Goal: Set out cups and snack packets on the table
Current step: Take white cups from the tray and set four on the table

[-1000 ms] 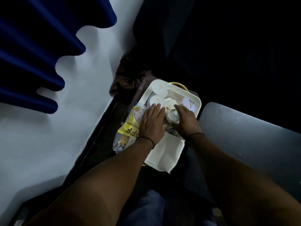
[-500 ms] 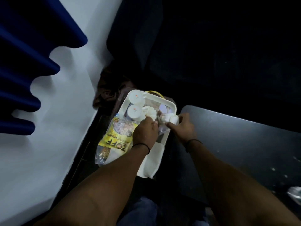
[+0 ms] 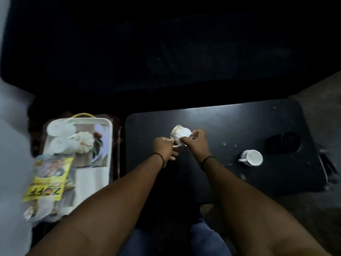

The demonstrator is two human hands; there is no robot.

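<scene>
Above the black desk [image 3: 221,122] I see both hands pinching one gold-rimmed white cup [image 3: 180,134]: left hand [image 3: 164,150] apparently on its handle, right hand [image 3: 195,141] gripping the base.

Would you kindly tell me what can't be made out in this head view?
- Yellow snack packet: motion blur hides the small print.
- White plastic tray: contents blurred; near end covered by white paper.
- Gold-rimmed white cup: handle hidden by left hand and right hand.
- Background: too dark.
</scene>
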